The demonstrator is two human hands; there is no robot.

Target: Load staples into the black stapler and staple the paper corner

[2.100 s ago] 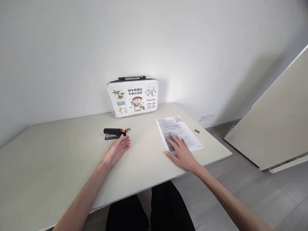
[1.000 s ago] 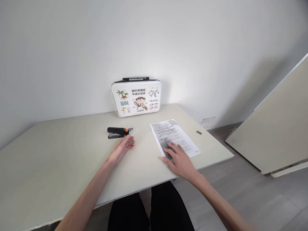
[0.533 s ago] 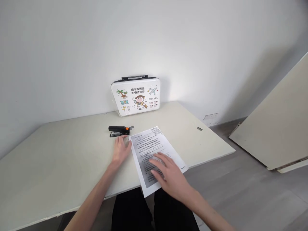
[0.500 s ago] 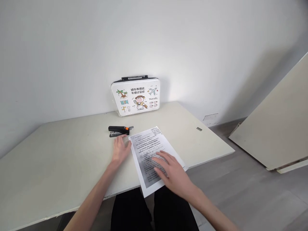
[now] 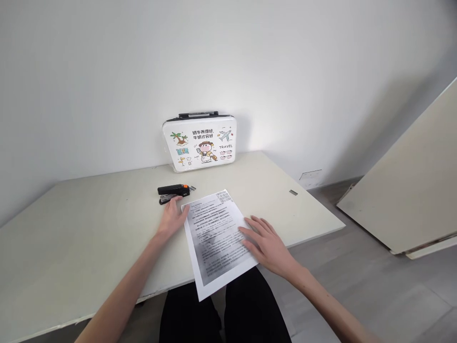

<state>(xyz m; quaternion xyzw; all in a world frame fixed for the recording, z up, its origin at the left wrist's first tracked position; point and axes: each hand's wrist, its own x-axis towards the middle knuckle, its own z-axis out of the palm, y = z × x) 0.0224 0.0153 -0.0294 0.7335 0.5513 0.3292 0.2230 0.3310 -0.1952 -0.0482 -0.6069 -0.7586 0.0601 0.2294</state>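
Printed paper sheets [image 5: 214, 238] lie on the table, their lower end jutting past the front edge above my legs. At the upper left edge of the paper rests my left hand [image 5: 172, 218], open, thumb at the paper and fingertips beside the black stapler [image 5: 173, 191]. The stapler has an orange patch and lies on its side or low on the table; which, I cannot tell. My right hand [image 5: 266, 243] is open, its spread fingers at the right edge of the paper. A small grey staple strip [image 5: 193, 188] lies by the stapler's end.
A white cartoon-printed case [image 5: 200, 143] with a black handle stands against the wall at the back of the table [image 5: 89, 238]. Another small grey strip [image 5: 293, 192] lies on the right side. A pale panel [image 5: 403, 190] leans at far right.
The paper has shifted left and slightly toward me. My right hand has moved from over the print to the paper's right edge. My left hand stays at the left edge.
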